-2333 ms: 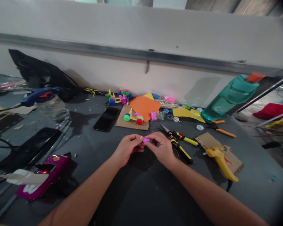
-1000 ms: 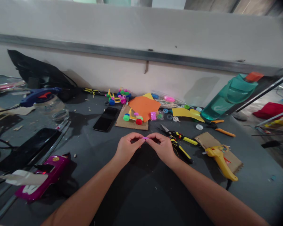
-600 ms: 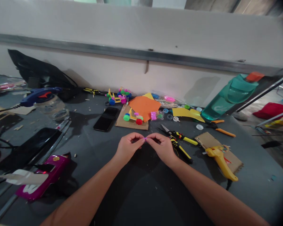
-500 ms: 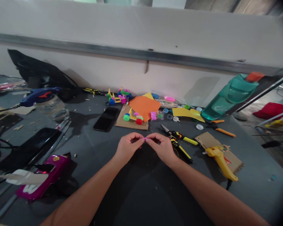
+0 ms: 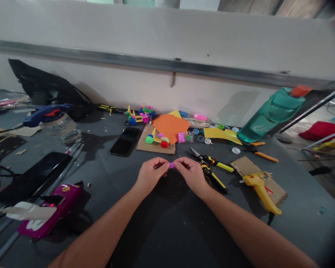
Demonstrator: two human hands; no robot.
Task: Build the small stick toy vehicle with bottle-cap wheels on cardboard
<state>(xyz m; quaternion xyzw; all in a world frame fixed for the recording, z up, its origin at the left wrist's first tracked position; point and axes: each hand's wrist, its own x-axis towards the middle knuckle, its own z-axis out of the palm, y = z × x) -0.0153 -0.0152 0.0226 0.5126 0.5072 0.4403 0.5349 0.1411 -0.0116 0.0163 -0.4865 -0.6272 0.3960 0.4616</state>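
A small purple piece (image 5: 171, 165) is pinched between my two hands over the dark table. My left hand (image 5: 151, 172) grips its left end with thumb and fingers, and my right hand (image 5: 191, 173) grips its right end. Just beyond them, a little yellow frame with green and red wheels (image 5: 157, 139) rests on a cardboard piece (image 5: 145, 146) beside orange paper (image 5: 171, 125). Close to my right hand lie yellow-and-black cutters (image 5: 215, 178) and snips with pointed metal blades (image 5: 194, 152).
A black phone (image 5: 125, 141) lies left of the cardboard. On the right are a yellow glue gun (image 5: 261, 188), orange-handled pliers (image 5: 265, 156) and a teal bottle (image 5: 270, 115). A magenta power box (image 5: 51, 208) and a blue glue gun (image 5: 46, 113) are at left.
My fingertips have parted slightly, and more of the purple piece shows between them. The objects on the table stay where they were.
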